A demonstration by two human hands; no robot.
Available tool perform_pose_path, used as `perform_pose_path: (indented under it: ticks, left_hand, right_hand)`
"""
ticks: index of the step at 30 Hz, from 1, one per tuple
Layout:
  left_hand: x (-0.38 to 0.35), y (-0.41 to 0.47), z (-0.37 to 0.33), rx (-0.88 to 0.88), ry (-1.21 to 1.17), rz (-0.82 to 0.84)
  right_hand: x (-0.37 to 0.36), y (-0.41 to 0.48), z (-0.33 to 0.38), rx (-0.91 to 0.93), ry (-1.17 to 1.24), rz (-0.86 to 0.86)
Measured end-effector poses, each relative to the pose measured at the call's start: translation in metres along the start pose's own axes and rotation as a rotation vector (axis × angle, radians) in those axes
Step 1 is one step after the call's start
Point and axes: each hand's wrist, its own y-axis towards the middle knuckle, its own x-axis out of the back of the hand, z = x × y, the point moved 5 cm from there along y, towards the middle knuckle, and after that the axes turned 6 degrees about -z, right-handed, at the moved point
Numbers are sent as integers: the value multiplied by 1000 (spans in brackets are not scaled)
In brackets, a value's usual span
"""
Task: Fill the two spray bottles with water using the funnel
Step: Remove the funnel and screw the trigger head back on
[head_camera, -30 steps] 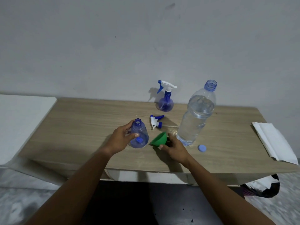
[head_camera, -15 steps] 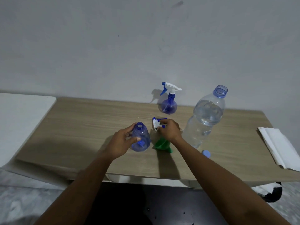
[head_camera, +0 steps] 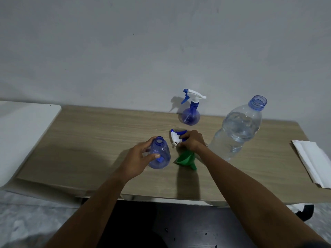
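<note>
An uncapped blue spray bottle (head_camera: 160,154) stands upright on the wooden table (head_camera: 89,140), with my left hand (head_camera: 138,161) wrapped around its left side. Just right of it, my right hand (head_camera: 192,142) closes on the loose white and blue spray head (head_camera: 175,137) lying on the table. The green funnel (head_camera: 186,159) lies on its side under my right wrist. A second blue spray bottle (head_camera: 190,113) with its head on stands at the back. The large clear water bottle (head_camera: 236,131), uncapped and mostly full, stands at the right.
Folded white paper towels (head_camera: 313,161) lie at the table's right edge. A white surface (head_camera: 23,133) adjoins the table on the left. A grey wall runs close behind the table. The front edge is near my forearms.
My right hand let go of the green funnel, which now lies on the table, and moved back to the loose spray head. My left hand stayed on the open bottle.
</note>
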Motion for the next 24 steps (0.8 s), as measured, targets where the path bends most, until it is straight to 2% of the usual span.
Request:
perform_pose_path:
  ticks: [4,9,13,17,24]
  left_hand:
    - [1,-1,0,2,2,7]
    - [1,-3,-5,-9,-17,7]
    - [4,-5,-6,-6,-16,-6]
    - [3,-4,-6,4,-43,-1]
    - [3,-2,-3,23,-81,36]
  right_hand:
    - [12,-9,15,111,114,-77]
    - [68,-65,76,463,478,-237]
    - [120,-122,123,643,706,-245]
    - [148,-153,147,699,786,-209]
    - [145,-161,149,680,804,-152]
